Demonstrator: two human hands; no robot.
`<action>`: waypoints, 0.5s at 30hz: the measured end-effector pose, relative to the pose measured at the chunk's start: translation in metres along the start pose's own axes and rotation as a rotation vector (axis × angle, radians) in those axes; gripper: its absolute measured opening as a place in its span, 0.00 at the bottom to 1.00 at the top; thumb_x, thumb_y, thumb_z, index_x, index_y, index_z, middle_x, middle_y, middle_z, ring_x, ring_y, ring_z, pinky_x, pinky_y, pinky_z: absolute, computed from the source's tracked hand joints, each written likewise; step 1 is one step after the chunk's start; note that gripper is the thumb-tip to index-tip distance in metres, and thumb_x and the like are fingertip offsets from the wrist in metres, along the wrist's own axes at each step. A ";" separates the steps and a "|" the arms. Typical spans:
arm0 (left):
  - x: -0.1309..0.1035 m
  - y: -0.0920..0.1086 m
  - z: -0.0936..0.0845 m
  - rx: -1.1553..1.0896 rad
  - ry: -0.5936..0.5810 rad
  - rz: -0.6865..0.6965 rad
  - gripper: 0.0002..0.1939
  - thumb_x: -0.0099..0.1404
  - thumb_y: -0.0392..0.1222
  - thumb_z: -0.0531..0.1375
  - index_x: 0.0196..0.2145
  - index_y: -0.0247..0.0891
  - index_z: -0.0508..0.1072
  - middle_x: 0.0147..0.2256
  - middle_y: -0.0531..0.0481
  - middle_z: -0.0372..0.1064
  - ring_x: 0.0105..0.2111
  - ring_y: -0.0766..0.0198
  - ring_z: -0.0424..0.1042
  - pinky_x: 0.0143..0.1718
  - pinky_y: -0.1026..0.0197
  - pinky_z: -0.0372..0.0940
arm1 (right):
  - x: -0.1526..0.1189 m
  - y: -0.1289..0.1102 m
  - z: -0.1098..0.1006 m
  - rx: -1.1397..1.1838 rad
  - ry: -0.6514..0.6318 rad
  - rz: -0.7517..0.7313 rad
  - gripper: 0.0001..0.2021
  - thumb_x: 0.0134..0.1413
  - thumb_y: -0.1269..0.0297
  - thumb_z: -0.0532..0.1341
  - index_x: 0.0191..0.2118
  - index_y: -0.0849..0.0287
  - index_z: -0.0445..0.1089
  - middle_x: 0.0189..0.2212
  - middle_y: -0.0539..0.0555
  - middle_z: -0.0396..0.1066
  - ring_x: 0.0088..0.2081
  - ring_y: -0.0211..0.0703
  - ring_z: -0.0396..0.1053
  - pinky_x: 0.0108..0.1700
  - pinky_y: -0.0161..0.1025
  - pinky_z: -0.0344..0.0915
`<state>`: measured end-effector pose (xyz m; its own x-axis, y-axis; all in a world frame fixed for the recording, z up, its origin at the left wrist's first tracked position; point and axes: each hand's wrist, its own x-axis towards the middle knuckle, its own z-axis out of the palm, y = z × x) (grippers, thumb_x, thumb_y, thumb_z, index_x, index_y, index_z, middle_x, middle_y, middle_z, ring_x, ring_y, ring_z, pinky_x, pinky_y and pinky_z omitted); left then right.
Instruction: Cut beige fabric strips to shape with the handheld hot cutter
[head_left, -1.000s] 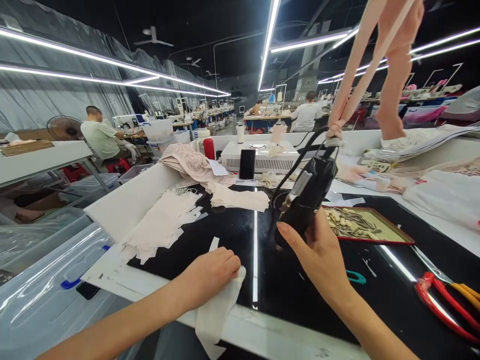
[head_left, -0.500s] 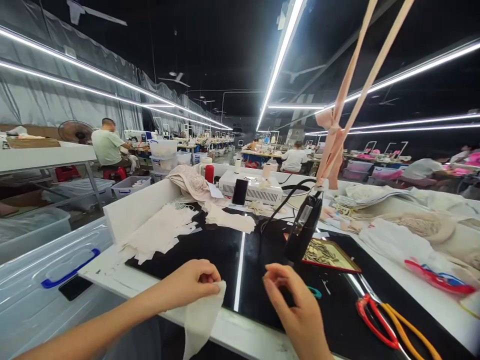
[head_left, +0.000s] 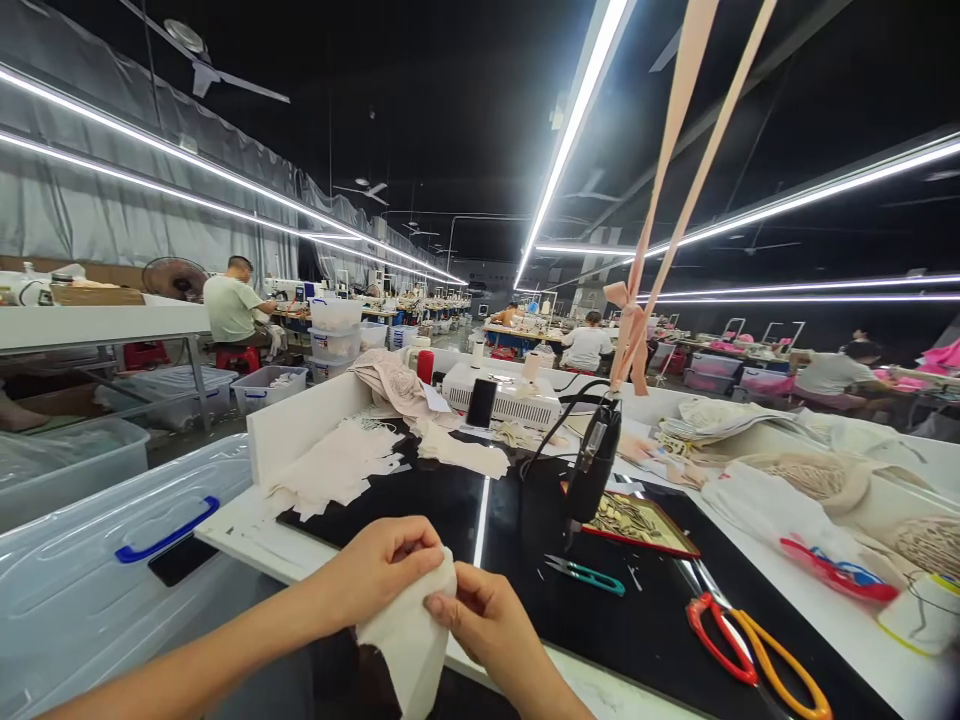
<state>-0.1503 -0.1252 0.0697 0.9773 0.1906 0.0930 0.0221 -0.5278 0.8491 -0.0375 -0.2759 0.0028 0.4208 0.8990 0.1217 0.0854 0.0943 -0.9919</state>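
Note:
A cream fabric piece hangs over the front edge of the bench, pinched at its top by my left hand. My right hand grips the same piece along its right edge, thumb in front and fingers curled behind. Teal thread snips lie on the black work surface just beyond my right hand. Farther right rest large scissors with one red and one orange handle. A pile of cream fabric pieces lies at the back left of the surface.
A black hand-held device hangs from peach straps above a red-rimmed tray of small flat pieces. Behind stand a phone and a white machine box. A lidded plastic bin is at left. Several people sit at sewing tables beyond.
My right hand, empty and apart before, has moved left and taken hold of the fabric piece. The thread snips now show fully. The view has shifted slightly.

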 end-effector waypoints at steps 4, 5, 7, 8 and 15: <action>-0.006 -0.008 -0.003 0.011 0.079 -0.031 0.23 0.70 0.63 0.54 0.33 0.39 0.66 0.28 0.56 0.58 0.29 0.64 0.56 0.30 0.62 0.52 | 0.003 -0.004 -0.002 0.018 -0.045 0.083 0.35 0.40 0.26 0.71 0.28 0.56 0.66 0.18 0.41 0.51 0.20 0.31 0.48 0.23 0.35 0.46; -0.007 -0.011 -0.004 0.003 0.086 -0.045 0.24 0.70 0.64 0.54 0.33 0.40 0.65 0.28 0.57 0.57 0.28 0.64 0.56 0.29 0.62 0.52 | 0.003 -0.006 -0.003 0.019 -0.056 0.099 0.35 0.39 0.26 0.72 0.27 0.56 0.65 0.17 0.40 0.50 0.19 0.29 0.47 0.22 0.35 0.44; -0.008 -0.015 -0.004 -0.022 0.082 -0.071 0.25 0.69 0.67 0.54 0.33 0.40 0.65 0.28 0.57 0.57 0.28 0.64 0.55 0.29 0.62 0.52 | 0.003 -0.009 -0.002 0.022 -0.076 0.122 0.35 0.39 0.26 0.72 0.28 0.56 0.66 0.16 0.39 0.51 0.17 0.28 0.45 0.20 0.34 0.42; -0.009 -0.017 -0.004 -0.036 0.079 -0.082 0.26 0.68 0.68 0.54 0.33 0.40 0.65 0.27 0.57 0.57 0.28 0.64 0.55 0.29 0.62 0.52 | 0.002 -0.010 -0.001 0.026 -0.085 0.129 0.35 0.39 0.27 0.72 0.28 0.57 0.66 0.17 0.40 0.52 0.17 0.27 0.45 0.20 0.34 0.42; -0.010 -0.023 -0.002 -0.107 0.057 -0.122 0.30 0.65 0.73 0.56 0.33 0.40 0.65 0.27 0.57 0.57 0.27 0.65 0.55 0.28 0.62 0.51 | 0.001 -0.006 0.001 0.045 -0.110 0.151 0.33 0.42 0.29 0.72 0.30 0.57 0.67 0.16 0.39 0.55 0.16 0.27 0.48 0.19 0.33 0.43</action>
<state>-0.1606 -0.1137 0.0505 0.9550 0.2962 0.0126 0.1145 -0.4077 0.9059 -0.0390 -0.2753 0.0091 0.3241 0.9455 -0.0315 -0.0126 -0.0290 -0.9995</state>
